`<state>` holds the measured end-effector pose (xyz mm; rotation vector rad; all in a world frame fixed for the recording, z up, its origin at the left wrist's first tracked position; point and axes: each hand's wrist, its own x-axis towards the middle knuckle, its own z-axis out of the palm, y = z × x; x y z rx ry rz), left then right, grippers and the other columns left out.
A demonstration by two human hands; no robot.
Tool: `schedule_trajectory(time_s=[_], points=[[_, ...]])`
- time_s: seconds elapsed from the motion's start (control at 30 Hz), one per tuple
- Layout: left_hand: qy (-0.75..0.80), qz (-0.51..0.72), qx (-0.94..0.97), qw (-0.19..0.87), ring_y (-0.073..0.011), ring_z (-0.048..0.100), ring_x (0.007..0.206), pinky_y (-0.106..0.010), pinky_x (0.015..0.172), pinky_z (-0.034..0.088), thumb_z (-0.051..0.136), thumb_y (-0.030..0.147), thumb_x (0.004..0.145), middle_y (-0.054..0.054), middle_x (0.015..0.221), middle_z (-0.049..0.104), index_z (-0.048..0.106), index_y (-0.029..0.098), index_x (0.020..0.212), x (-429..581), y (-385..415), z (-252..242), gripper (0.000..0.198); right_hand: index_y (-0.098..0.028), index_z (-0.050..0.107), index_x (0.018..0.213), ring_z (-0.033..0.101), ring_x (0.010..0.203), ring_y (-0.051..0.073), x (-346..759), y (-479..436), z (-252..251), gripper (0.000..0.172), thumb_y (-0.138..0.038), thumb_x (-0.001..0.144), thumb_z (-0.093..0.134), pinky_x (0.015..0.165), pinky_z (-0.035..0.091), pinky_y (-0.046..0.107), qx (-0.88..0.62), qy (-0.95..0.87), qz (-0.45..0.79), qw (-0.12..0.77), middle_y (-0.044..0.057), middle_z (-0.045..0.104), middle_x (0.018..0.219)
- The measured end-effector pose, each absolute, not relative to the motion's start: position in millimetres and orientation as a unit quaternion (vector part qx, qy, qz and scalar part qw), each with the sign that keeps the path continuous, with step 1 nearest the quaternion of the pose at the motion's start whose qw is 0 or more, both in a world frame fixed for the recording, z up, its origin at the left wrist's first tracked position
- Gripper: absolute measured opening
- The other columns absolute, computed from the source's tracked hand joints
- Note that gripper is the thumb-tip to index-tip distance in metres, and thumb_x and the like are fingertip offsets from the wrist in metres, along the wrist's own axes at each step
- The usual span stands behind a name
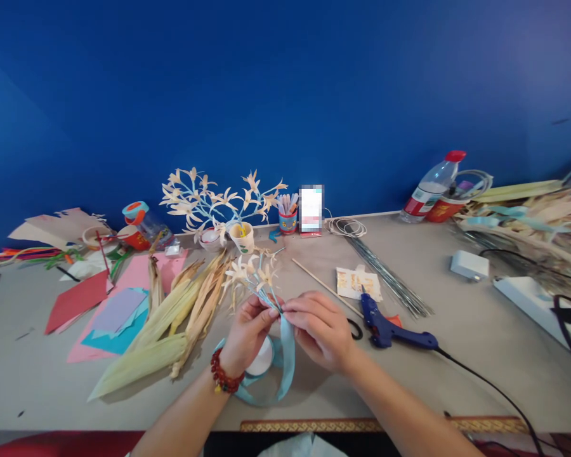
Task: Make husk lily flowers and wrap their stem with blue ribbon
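My left hand [253,324], with a red bead bracelet at the wrist, pinches the stems of a small bunch of cream husk flowers [257,274]. Close beside it, my right hand [320,325] has its fingers closed on the end of a light-blue tape strip [288,355] where it meets the stems. The strip hangs down in a loop toward a tape roll [259,357] with a white core, partly behind my left wrist. Fingers hide the exact spot where tape and stems touch.
Dried corn husks [171,320] and coloured paper [78,301] lie left. Cups of finished flowers [242,236] stand behind. On the right are a blue glue gun [385,325] with its cord, wires [393,279], a power strip [528,311] and a bottle [431,190].
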<state>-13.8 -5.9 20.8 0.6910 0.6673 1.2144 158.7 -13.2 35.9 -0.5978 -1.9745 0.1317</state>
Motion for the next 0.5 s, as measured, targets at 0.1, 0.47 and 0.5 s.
schedule_trajectory(time_s=[0.1,0.47,0.5], points=[[0.302,0.549,0.319,0.711,-0.0107,0.066,0.076,-0.022,0.076,0.050,0.086,0.020,0.064,0.000,0.081,0.075,0.071,0.017,0.075,-13.8,-5.5,22.5,0.019,-0.020,0.061,0.112,0.062,0.089,0.023,159.0,-14.8,34.8,0.029,-0.008,0.086,0.055,0.078,0.055,0.040,-0.245,-0.822,0.034,0.513,0.012,0.073,0.102],[0.321,0.553,0.343,0.688,-0.0107,0.065,0.074,-0.021,0.074,0.049,0.086,0.023,0.064,-0.001,0.079,0.074,0.072,0.016,0.076,-14.1,-5.1,25.5,0.019,-0.017,0.064,0.108,0.065,0.086,0.022,154.7,-15.7,33.8,0.024,-0.008,0.087,0.056,0.075,0.057,0.038,-0.254,-0.810,-0.003,0.529,0.012,0.074,0.100],[0.320,0.556,0.345,0.685,-0.0107,0.065,0.075,-0.021,0.075,0.049,0.085,0.022,0.065,-0.001,0.079,0.075,0.072,0.016,0.076,-13.6,-4.9,25.1,0.018,-0.017,0.064,0.108,0.065,0.086,0.021,154.6,-15.9,34.5,0.024,-0.008,0.087,0.056,0.075,0.058,0.038,-0.255,-0.810,-0.003,0.529,0.012,0.074,0.099]])
